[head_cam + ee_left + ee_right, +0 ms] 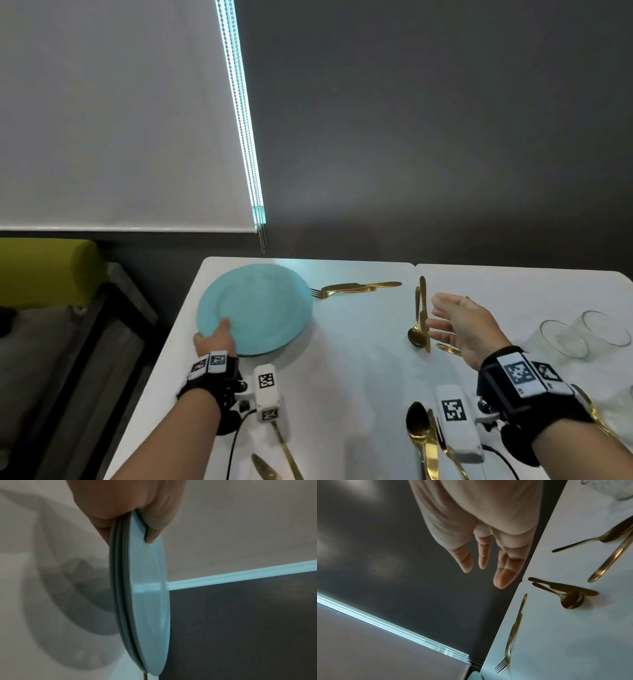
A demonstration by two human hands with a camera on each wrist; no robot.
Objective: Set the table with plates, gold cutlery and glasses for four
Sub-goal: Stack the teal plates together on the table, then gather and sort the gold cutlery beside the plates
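Plates (255,308) in a light blue stack were gripped at the rim by my left hand (215,341); my right hand (462,329) hovered with fingers (503,577) released above the surface (359,359).

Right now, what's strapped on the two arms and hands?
Bare forearms, no sleeves or gloves. Left hand and right hand each have a black wrist strap carrying white blocks printed with black square fiducial markers, plus a white boxy camera module with the same markers. Thin black cables trail back.
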